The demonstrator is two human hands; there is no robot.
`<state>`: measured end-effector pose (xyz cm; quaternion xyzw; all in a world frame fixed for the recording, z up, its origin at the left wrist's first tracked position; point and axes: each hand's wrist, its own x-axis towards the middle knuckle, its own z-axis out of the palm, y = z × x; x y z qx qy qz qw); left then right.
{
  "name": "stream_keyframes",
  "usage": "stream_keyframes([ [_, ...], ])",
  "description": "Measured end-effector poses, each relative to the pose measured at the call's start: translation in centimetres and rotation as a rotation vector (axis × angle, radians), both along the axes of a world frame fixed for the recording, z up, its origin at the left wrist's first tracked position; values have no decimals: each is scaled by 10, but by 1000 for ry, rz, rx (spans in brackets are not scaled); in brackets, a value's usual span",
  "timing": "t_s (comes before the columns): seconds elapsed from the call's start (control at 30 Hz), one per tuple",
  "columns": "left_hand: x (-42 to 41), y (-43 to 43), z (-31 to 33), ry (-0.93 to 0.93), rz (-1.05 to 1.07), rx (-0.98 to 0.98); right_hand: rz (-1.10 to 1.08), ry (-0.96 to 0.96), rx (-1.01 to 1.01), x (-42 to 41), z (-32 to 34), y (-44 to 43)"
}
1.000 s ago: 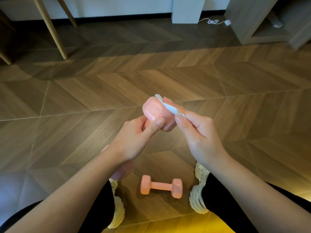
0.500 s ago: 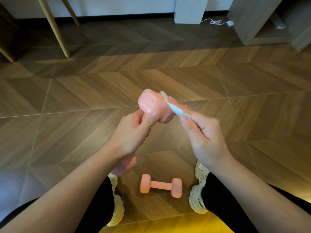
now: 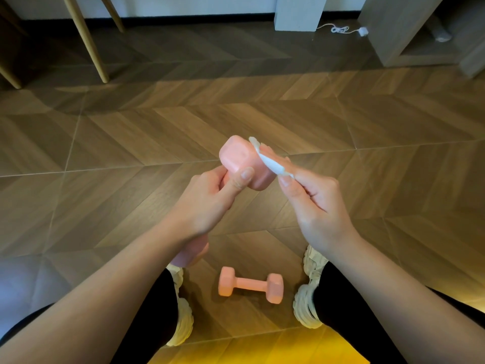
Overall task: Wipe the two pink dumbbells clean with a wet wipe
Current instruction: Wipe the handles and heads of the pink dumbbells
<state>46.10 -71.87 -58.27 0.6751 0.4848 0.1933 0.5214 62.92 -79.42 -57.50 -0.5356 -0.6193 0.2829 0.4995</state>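
Observation:
My left hand (image 3: pixel 210 203) grips the handle of a pink dumbbell (image 3: pixel 241 160) and holds it upright above the floor. Its upper head points away from me, and its lower head shows under my wrist. My right hand (image 3: pixel 315 206) pinches a white wet wipe (image 3: pixel 267 160) and presses it against the right side of the upper head. A second pink dumbbell (image 3: pixel 250 287) lies on the wooden floor between my feet.
My two cream shoes (image 3: pixel 309 292) stand on either side of the lying dumbbell. Wooden chair legs (image 3: pixel 86 40) are at the far left, a white box (image 3: pixel 299 11) and a white cable (image 3: pixel 341 29) at the back, and a wooden cabinet (image 3: pixel 409 30) at the far right.
The held dumbbell's upper head has turned slightly in my left hand, and the wipe has slid along its right side. The dumbbell on the floor has not moved.

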Motion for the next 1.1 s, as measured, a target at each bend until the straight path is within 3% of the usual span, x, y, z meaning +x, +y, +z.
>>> stream_keyframes([
  [0.3,-4,-8,2,129,-189,149,-26,158,-198,7,-4,8],
  [0.47,-3,-8,2,25,-135,84,-75,271,-194,10,-5,7],
  [0.67,-6,1,2,-37,-17,-3,-16,207,-176,10,-8,-2],
  [0.77,-10,8,-1,50,-29,68,14,172,-111,7,-8,-5],
  [1.1,-8,3,-7,301,-213,297,-23,138,-181,5,-8,0],
])
